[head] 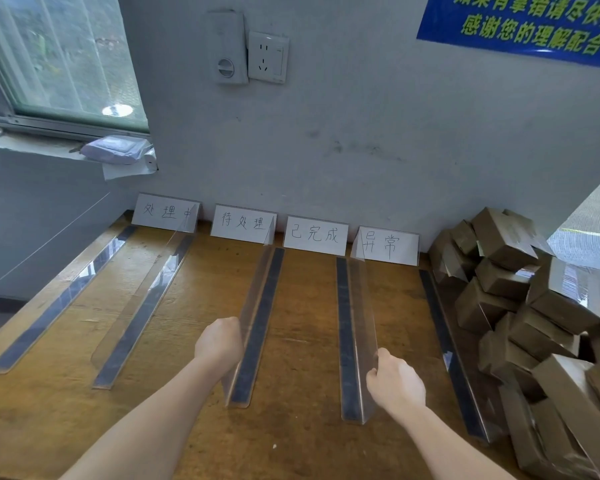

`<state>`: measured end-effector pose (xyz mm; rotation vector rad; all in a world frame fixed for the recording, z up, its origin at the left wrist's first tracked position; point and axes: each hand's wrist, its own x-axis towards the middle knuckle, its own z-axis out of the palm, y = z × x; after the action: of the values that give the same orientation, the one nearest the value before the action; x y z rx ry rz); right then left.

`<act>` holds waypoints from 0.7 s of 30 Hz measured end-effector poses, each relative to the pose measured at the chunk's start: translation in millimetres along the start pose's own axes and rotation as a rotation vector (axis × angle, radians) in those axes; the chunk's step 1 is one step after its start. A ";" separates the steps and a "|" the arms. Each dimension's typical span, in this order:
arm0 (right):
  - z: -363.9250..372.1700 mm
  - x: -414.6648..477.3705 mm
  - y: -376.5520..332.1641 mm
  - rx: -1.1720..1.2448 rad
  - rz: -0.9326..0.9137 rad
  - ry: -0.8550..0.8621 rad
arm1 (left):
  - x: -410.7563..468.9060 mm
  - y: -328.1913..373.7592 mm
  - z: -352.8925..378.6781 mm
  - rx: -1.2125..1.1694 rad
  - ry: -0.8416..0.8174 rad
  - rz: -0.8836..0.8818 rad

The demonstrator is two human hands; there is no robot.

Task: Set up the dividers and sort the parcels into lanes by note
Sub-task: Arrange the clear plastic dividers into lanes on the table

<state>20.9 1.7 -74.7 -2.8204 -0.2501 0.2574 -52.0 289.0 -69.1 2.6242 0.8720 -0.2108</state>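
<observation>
two clear acrylic dividers are gripped upright on the wooden table (291,375): the third divider (253,306) by the left hand (219,344), the fourth divider (362,323) by the right hand (394,384), fingers clamped on each. each should be kept parallel, squared to the note cards (314,234). the parcels (520,306) remain piled at right.

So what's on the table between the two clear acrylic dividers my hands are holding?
Head view: only bare wooden table between the left-hand divider and the right-hand divider; no parcels.
</observation>
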 end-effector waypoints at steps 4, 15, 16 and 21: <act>-0.2 0.0 3.5 -0.008 0.003 -0.002 | 0.5 -0.1 1.7 -0.008 -0.004 0.004; 0.5 1.3 5.8 0.008 -0.005 -0.015 | 2.0 1.8 2.3 -0.001 -0.006 0.007; 0.6 1.3 5.9 0.008 -0.008 -0.015 | 2.2 1.8 2.5 0.005 -0.007 0.008; -2.1 1.6 9.5 0.041 -0.029 -0.035 | 3.5 -0.2 3.0 0.003 0.000 0.008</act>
<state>24.2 -7.5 -75.9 -2.7712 -0.2893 0.3027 -49.4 289.9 -72.8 2.6302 0.8613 -0.2097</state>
